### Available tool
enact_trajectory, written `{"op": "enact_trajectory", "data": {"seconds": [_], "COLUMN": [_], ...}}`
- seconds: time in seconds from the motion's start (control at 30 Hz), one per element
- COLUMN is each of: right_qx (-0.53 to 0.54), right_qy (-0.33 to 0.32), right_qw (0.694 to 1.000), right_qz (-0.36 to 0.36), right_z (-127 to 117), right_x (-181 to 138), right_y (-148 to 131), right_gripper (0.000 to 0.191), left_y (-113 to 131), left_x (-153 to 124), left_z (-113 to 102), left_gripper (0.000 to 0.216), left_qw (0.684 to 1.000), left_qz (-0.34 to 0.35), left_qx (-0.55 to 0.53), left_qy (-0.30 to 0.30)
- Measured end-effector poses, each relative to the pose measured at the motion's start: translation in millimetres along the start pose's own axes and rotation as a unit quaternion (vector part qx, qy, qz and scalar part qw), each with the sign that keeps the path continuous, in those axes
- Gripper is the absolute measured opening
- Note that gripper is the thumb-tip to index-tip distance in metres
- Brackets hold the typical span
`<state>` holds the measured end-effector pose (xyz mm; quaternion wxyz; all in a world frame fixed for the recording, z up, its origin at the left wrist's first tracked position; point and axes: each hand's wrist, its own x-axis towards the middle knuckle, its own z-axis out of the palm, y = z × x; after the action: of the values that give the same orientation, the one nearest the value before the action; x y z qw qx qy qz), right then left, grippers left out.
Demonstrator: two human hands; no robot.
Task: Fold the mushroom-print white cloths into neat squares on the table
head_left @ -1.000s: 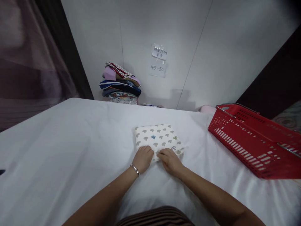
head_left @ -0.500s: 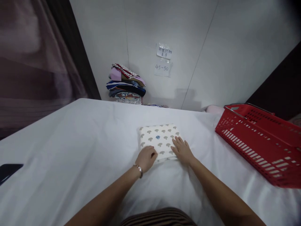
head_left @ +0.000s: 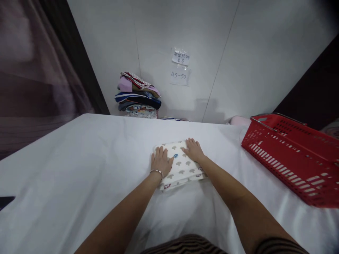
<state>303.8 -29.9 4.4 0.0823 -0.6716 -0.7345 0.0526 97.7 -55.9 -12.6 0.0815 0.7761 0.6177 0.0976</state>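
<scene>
A folded white cloth [head_left: 182, 165] printed with grey mushrooms and one blue one lies flat on the white-covered table [head_left: 106, 158]. My left hand [head_left: 161, 163], with a silver bracelet at the wrist, rests on the cloth's left side, fingers spread. On the upper right part of the cloth lies my right hand [head_left: 194, 150], its fingers stretched out towards the far edge. The layered near edge of the fold faces me, with small dark red and purple marks showing on it.
A red plastic basket [head_left: 286, 158] with a metal handle stands at the right. Behind the table, a stack of folded fabrics [head_left: 139, 95] is against the wall. Two paper notes [head_left: 180, 67] hang there. Part of a dark flat object [head_left: 5, 201] shows at the left edge.
Both hands have moved farther up the cloth, and my left hand has gone from curled to spread. The cloth's near edge now sits slightly nearer me and askew. The view has shifted a little.
</scene>
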Motion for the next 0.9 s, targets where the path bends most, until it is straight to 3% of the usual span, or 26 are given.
{"op": "enact_trajectory", "data": {"seconds": [0.13, 0.23, 0.33, 0.47, 0.57, 0.63, 0.73, 0.9], "right_qx": [0.001, 0.005, 0.043, 0.176, 0.21, 0.227, 0.227, 0.205], "right_qy": [-0.013, -0.005, -0.021, -0.005, 0.001, -0.01, -0.027, -0.046], "right_qw": [1.0, 1.0, 0.999, 0.981, 0.967, 0.959, 0.953, 0.953], "right_qz": [0.009, 0.005, 0.016, 0.08, 0.142, 0.171, 0.197, 0.219], "right_z": [20, 22, 13, -6, -16, -19, -21, -24], "right_x": [7, 7, 10, 2, -21, -38, -58, -71], "right_y": [15, 16, 15, 25, 41, 49, 57, 54], "right_gripper": [0.071, 0.07, 0.068, 0.061, 0.062, 0.063, 0.067, 0.064], "left_y": [-3, -4, -6, -14, -23, -27, -28, -25], "left_x": [1, 3, 4, -1, -7, -10, -12, -3], "left_z": [-1, 1, 1, 0, -1, -2, -4, -19], "left_gripper": [0.064, 0.065, 0.062, 0.055, 0.058, 0.061, 0.06, 0.053], "left_qw": [1.0, 0.999, 0.997, 0.987, 0.971, 0.958, 0.941, 0.925], "left_qz": [-0.003, 0.002, 0.016, 0.042, -0.022, -0.097, -0.165, -0.151], "left_qx": [-0.02, -0.047, -0.08, -0.143, -0.203, -0.246, -0.295, -0.348], "left_qy": [-0.003, -0.001, 0.012, 0.065, 0.121, 0.107, 0.035, -0.01]}}
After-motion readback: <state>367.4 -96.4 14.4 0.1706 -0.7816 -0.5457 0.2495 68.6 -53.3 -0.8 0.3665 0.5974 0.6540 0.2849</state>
